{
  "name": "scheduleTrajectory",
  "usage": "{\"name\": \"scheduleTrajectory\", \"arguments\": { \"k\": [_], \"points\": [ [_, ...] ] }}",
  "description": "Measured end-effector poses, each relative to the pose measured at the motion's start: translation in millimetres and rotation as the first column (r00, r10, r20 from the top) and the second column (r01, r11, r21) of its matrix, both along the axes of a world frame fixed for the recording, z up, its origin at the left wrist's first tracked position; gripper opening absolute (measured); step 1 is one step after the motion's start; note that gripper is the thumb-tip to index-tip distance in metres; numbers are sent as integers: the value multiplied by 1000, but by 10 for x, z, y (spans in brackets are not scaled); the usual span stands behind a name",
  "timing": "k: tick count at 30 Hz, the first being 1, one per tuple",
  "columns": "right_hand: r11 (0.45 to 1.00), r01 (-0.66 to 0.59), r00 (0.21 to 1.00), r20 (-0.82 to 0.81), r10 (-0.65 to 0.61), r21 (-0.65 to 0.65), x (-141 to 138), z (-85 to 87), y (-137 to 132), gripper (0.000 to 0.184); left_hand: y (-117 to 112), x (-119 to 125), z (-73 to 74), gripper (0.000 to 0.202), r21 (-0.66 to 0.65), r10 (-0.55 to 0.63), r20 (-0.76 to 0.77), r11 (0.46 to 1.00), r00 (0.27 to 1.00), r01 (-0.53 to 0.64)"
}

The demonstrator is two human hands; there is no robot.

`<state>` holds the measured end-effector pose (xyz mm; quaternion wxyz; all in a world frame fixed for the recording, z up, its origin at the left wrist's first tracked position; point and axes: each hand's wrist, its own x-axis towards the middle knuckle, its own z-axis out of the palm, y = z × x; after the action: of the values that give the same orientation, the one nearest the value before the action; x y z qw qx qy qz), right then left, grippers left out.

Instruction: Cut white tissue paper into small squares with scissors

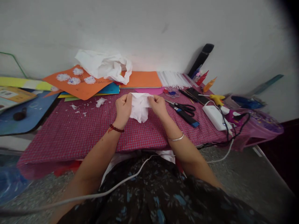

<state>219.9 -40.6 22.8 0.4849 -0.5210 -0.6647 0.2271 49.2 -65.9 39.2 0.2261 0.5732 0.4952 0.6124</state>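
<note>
A creased white tissue paper (139, 107) is stretched between my two hands above the checked tablecloth (93, 127). My left hand (123, 107) pinches its left edge, thumb on top. The upper right corner is gripped by my right hand (158, 105). The lower part of the tissue hangs loose toward me. Just right of my right hand lie black-handled scissors (185, 108) and a dark blue cutter (187, 117). Torn white scraps (101, 102) are scattered on the cloth to the left of my left hand.
Behind are an orange sheet with white flower shapes (76, 82), crumpled white paper (102, 63) and white sticks (173, 79). A phone (197, 95), yellow glue gun (217, 99), white power strip (216, 116) and pink basket (263, 124) stand right. A white cable (130, 177) crosses my lap.
</note>
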Motion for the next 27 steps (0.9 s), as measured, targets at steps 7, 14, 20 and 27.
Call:
{"name": "scheduleTrajectory", "arguments": {
  "k": [7,14,20,27],
  "points": [
    [988,-153,981,-122,151,-8,-31,-7,10,16,21,58,-45,13,3,-130,10,991,991,130],
    [995,56,989,132,-66,77,-61,37,-79,12,-96,108,2,30,-103,-297,-192,954,935,282],
    [984,21,943,323,-77,174,-88,80,-172,14,-123,81,51,7,71,23,-436,997,900,8],
    [993,35,999,-26,-32,110,-110,67,-117,9,-42,51,63,35,11,-12,-48,1000,999,13]
  ]
}}
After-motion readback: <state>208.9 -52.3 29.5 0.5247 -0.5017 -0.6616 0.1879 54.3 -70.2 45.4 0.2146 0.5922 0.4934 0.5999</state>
